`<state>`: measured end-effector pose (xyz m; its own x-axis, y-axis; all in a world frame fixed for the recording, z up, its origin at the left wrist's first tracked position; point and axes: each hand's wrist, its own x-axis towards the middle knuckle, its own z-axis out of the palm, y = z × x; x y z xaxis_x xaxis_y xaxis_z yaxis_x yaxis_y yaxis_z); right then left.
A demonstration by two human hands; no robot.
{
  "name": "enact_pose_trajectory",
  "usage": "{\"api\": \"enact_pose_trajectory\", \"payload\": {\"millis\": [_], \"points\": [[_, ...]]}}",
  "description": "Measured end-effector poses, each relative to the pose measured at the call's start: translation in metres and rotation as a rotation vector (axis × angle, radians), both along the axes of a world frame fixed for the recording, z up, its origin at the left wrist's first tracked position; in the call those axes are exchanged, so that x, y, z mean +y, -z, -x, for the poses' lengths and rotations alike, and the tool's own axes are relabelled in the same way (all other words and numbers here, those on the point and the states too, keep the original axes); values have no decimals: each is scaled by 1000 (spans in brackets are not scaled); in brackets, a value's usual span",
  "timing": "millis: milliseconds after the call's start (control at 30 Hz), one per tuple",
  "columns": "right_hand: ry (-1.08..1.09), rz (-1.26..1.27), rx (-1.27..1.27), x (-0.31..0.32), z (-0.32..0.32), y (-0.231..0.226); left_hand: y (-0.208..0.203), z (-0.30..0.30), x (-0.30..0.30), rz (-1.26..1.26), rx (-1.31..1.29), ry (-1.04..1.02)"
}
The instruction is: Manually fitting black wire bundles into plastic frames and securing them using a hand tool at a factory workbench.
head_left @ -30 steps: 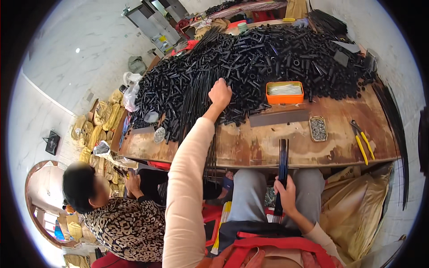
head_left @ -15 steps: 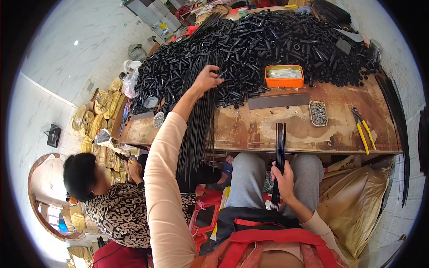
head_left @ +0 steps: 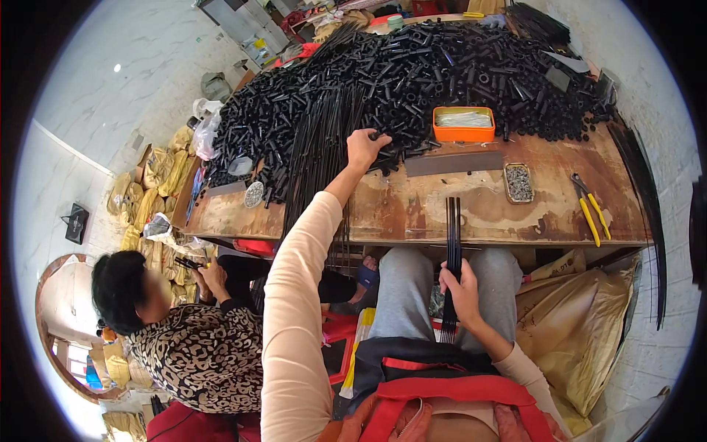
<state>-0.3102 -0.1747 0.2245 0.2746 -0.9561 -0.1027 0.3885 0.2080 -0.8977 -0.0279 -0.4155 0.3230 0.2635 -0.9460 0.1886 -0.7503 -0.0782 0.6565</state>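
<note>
Forward at the near edge of the pile, the left hand [head_left: 363,150] has its fingers bent, the tips close together beside a dark piece; whether they pinch it I cannot tell. The right hand [head_left: 460,289] is curled firmly around a bundle of black rods [head_left: 453,228], whose upper end points to twelve o'clock, above the table's [head_left: 401,214] front edge.

From the left hand, loose black rods [head_left: 324,132] lie near ten o'clock, and the pile of short black tubes [head_left: 420,77] spreads at one o'clock. Between two and three o'clock stands an orange box [head_left: 464,135], holding pale, thin strips. A grey flat bar [head_left: 454,163] lies just past three; beyond it, a small rectangular tin [head_left: 518,183] is filled with tiny metallic-looking bits. Near eight o'clock a round dish [head_left: 254,194] holds similar small bits, and towards nine sits a translucent dish [head_left: 240,167], its contents unclear.

From the right hand, yellow-handled pliers [head_left: 589,210] lie at two o'clock and a large tan sack [head_left: 574,324] slumps between three and four.
</note>
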Motion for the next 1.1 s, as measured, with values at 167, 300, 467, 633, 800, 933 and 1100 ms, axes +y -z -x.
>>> {"api": "enact_pose_trajectory", "payload": {"millis": [167, 300, 467, 633, 800, 933, 1100], "points": [[-2, 33, 11, 1, -6, 4, -22, 6, 61, 189, -179, 248], [15, 71, 13, 5, -9, 1, 13, 51, 146, 110, -50, 451], [-6, 122, 21, 22, -6, -14, 38, 79, 162, 325, -6, 433], [-172, 6, -69, 32, 0, -22, -17, 124, 154, -313, 970, 569], [-254, 15, -53, 41, 9, -11, -95, 184, 257, -309, 880, 977], [-132, 287, 207, 82, 11, -8, -121, 182, 307, 394, 405, 1256], [-130, -40, 51, 116, 14, -26, -78, 112, 277, 333, 679, 156]]}}
